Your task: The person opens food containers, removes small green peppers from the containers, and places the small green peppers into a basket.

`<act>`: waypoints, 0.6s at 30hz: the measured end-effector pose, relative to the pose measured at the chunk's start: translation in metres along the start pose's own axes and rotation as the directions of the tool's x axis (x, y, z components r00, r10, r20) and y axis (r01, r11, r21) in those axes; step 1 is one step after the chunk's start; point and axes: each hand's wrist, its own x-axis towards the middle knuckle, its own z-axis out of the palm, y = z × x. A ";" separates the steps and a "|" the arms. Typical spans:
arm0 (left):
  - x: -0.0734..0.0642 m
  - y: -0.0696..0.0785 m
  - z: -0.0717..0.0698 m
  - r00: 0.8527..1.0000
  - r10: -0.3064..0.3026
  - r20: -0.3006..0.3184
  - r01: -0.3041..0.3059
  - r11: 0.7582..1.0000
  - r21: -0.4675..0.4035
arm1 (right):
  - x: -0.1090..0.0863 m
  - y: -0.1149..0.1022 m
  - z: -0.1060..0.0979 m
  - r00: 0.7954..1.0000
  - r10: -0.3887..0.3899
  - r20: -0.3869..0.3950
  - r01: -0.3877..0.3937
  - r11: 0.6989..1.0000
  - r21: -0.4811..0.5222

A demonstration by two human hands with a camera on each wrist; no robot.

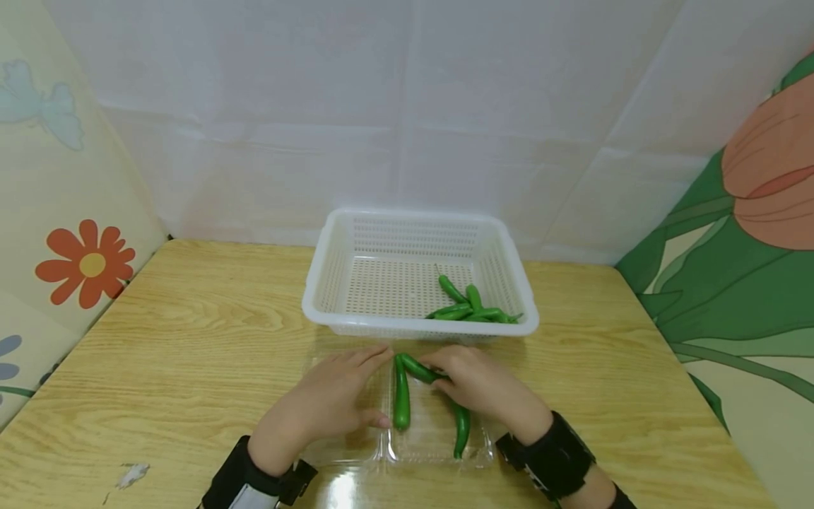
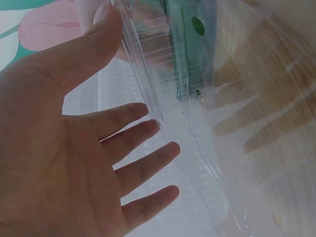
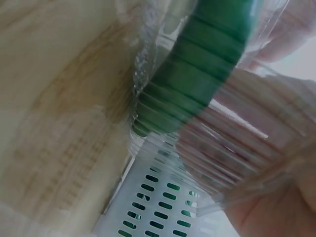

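Observation:
A clear plastic clamshell container (image 1: 426, 442) lies opened out on the table, its right half holding several green chili peppers. One chili pepper (image 1: 402, 399) lies lengthwise along the fold. Another chili pepper (image 1: 416, 368) slants across the far end, pinched between thumb and fingers of my right hand (image 1: 486, 387). A curved chili pepper (image 1: 462, 433) extends below that hand, its upper end hidden. My left hand (image 1: 337, 392) is over the left half, fingers extended near the fold, holding nothing. In the right wrist view, a chili pepper (image 3: 197, 69) shows through the ribbed clear wall.
Just behind the container stands a white perforated basket (image 1: 381, 326), with several green chili peppers (image 1: 473, 307) in its right front corner. A wooden table (image 1: 210, 339) carries everything. White sheeting (image 1: 286, 141) hangs behind. A worn patch (image 1: 132, 475) marks the table's front left.

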 end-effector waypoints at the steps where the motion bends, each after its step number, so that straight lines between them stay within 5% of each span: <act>1: 0.000 0.000 0.000 1.000 0.001 0.000 -0.001 1.000 0.001 | 0.000 0.000 0.001 1.000 0.000 -0.001 0.000 1.000 -0.004; 18: 0.000 -0.001 0.001 1.000 0.013 -0.007 -0.013 1.000 0.020 | 0.003 0.002 0.006 0.999 -0.042 -0.018 0.041 0.999 -0.024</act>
